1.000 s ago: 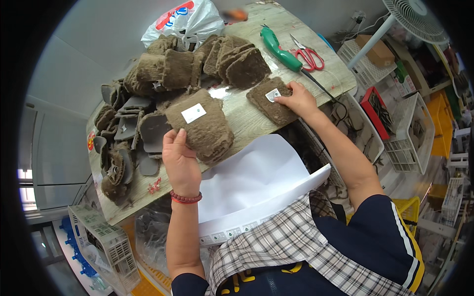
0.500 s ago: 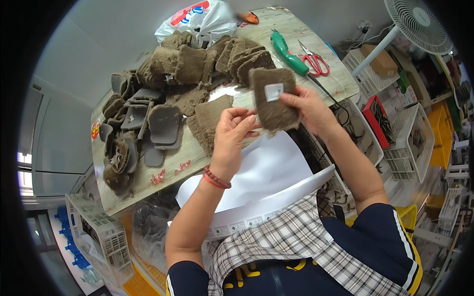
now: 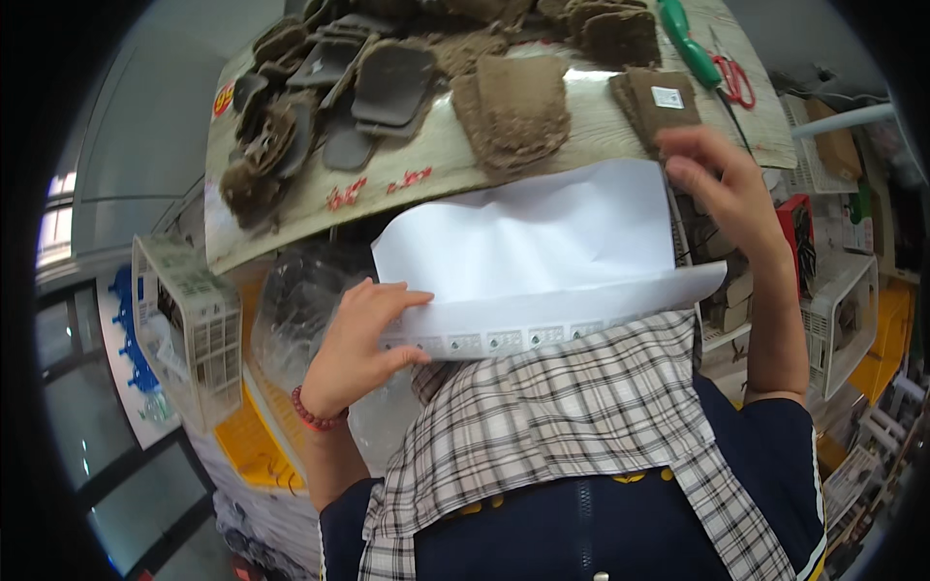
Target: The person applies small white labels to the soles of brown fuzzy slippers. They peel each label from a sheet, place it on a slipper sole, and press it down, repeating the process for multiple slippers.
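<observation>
Left hand (image 3: 354, 349) pinching lower left edge of white label sheet (image 3: 542, 261) lying across lap; right hand (image 3: 722, 184) loose, fingertips against labelled brown felt pad (image 3: 661, 102) at near table (image 3: 426, 174) edge; green tool (image 3: 690, 44) and red scissors (image 3: 731, 77) beyond

Table (image 3: 291, 228) front strip bare between dark insole heap (image 3: 320, 87) at left and brown pad stack (image 3: 513, 111) mid-table; a hand could pass there. Right corner tight: labelled pad (image 3: 659, 102), green tool (image 3: 688, 44) and red scissors (image 3: 731, 77) close together. White sheet (image 3: 542, 252) overhangs the table edge across the lap. White crate (image 3: 189, 324) blocks the left side below.
</observation>
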Action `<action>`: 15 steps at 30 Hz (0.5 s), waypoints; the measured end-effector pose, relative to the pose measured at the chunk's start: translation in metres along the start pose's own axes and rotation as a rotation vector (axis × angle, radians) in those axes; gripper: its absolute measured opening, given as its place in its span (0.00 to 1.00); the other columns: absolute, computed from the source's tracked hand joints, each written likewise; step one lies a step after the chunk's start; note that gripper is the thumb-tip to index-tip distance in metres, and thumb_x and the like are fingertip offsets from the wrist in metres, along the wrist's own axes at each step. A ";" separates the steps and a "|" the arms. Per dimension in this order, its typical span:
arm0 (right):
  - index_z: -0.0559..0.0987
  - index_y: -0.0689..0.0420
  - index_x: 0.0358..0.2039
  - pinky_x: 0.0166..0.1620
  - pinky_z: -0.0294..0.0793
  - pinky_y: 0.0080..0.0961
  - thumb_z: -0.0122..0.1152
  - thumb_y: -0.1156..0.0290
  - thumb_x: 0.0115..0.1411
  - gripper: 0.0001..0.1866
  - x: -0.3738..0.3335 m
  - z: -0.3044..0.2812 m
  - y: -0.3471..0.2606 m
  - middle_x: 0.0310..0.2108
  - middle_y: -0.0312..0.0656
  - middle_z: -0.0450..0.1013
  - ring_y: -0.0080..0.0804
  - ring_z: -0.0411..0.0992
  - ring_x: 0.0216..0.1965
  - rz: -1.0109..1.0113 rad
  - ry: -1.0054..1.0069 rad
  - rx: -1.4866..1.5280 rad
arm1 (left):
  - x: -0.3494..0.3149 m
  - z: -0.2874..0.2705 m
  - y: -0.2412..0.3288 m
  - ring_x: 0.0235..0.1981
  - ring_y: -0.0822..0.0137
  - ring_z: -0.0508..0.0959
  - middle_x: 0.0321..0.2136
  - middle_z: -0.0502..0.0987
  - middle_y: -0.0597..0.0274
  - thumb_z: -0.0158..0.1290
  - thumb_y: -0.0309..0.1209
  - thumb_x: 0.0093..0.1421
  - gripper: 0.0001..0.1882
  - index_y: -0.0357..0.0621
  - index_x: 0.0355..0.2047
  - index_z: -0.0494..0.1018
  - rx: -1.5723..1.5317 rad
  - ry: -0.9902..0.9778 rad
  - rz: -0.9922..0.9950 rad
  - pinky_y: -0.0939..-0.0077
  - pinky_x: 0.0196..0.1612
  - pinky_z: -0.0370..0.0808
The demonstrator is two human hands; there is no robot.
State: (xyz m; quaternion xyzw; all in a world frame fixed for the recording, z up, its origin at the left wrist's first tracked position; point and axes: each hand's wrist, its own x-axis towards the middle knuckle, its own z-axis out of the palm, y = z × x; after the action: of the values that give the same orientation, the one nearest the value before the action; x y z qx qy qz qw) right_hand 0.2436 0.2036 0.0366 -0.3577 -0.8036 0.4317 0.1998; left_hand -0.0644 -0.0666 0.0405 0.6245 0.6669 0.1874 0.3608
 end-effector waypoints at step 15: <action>0.79 0.61 0.37 0.37 0.71 0.36 0.64 0.64 0.56 0.14 -0.003 0.125 -0.130 0.32 0.50 0.77 0.46 0.74 0.33 -0.087 -0.775 -0.063 | -0.020 -0.041 0.023 0.42 0.70 0.76 0.39 0.78 0.60 0.55 0.18 0.52 0.15 0.37 0.42 0.75 -0.343 0.335 0.011 0.76 0.47 0.71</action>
State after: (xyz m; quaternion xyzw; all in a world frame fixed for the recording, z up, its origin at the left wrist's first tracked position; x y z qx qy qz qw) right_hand 0.1148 0.0839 0.0765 -0.1397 -0.8468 0.5009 -0.1116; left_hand -0.0778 -0.0741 0.0889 0.5178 0.6725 0.4010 0.3447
